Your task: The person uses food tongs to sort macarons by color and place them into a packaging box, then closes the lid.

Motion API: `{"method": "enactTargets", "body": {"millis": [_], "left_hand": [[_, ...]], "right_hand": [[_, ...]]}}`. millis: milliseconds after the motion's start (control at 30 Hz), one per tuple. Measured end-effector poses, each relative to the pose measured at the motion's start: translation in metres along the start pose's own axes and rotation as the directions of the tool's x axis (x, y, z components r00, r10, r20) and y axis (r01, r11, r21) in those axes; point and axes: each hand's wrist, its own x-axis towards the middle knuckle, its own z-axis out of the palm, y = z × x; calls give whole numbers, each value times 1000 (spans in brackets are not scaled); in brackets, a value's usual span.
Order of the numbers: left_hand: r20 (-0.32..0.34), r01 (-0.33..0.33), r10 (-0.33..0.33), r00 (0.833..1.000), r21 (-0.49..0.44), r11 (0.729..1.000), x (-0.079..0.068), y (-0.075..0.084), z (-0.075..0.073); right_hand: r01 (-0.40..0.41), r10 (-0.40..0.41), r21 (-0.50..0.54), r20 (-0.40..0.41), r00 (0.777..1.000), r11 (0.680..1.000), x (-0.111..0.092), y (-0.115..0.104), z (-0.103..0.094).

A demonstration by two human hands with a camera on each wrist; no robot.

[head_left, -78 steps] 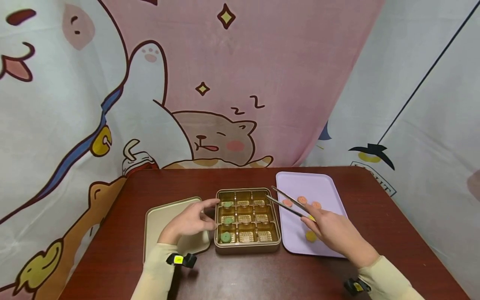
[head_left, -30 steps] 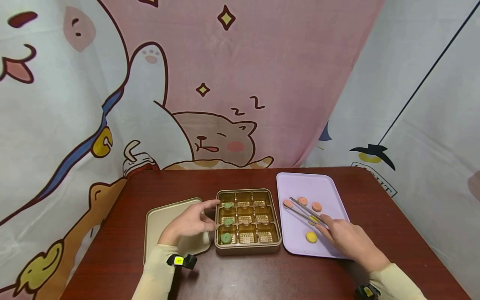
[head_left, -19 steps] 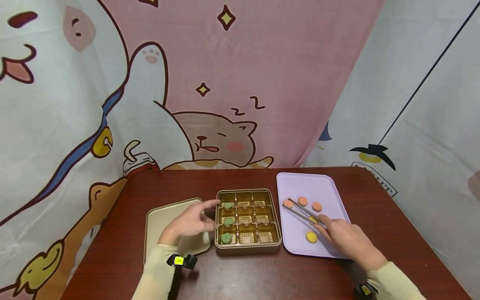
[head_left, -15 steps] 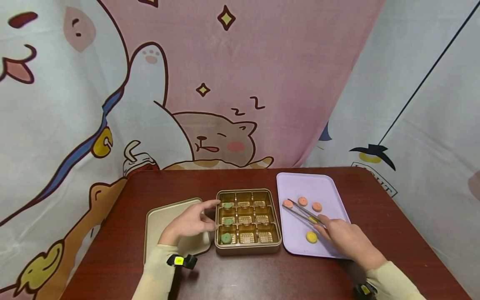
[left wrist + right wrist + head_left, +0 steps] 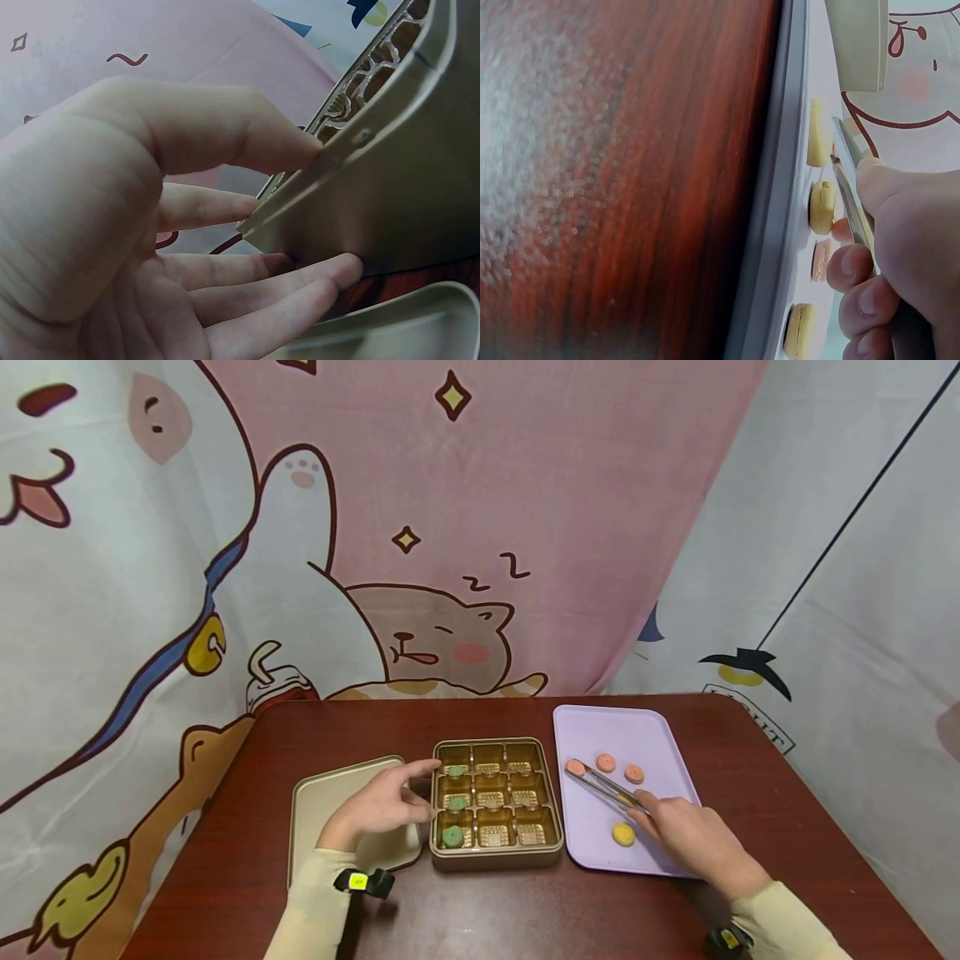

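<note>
My right hand (image 5: 693, 839) grips metal tongs (image 5: 600, 788), their tips around the leftmost pink macaron (image 5: 575, 767) on the lilac tray (image 5: 615, 727). Two more pink macarons (image 5: 606, 762) lie beyond the tongs, and a yellow macaron (image 5: 623, 834) sits nearer me. Beneath the hand, the right wrist view shows several macarons (image 5: 823, 208) along the tray. My left hand (image 5: 382, 806) touches the left side of the gold tin box (image 5: 495, 858), extended fingers (image 5: 277, 289) along its wall. Green macarons (image 5: 452, 837) fill the box's left column.
A gold lid (image 5: 318, 802) lies left of the box, partly under my left hand. The box's middle and right columns hold only gold liner. All stands on a dark red wooden table (image 5: 487, 918), with a printed cloth (image 5: 570, 527) behind.
The tongs have moved right and down from the box's edge onto the tray, and their arms have closed in around the left pink macaron. My left hand has stayed put.
</note>
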Motion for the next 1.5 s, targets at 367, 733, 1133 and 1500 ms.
{"method": "enactTargets", "body": {"millis": [367, 733, 1133, 1500], "left_hand": [[0, -4, 4, 1000, -3, 1000, 1, -1, 0], [0, -10, 10, 1000, 3, 1000, 1, -2, 0], [0, -9, 9, 1000, 7, 1000, 1, -1, 0], [1, -9, 9, 1000, -10, 1000, 1, -1, 1]], "right_hand": [[-13, 13, 8, 14, 1000, 1000, 0, 0, 1], [0, 0, 21, -41, 999, 1000, -2, 2, -3], [50, -53, -21, -188, 981, 999, -5, 2, -8], [55, -51, 12, -194, 980, 998, -7, -6, -17]]}}
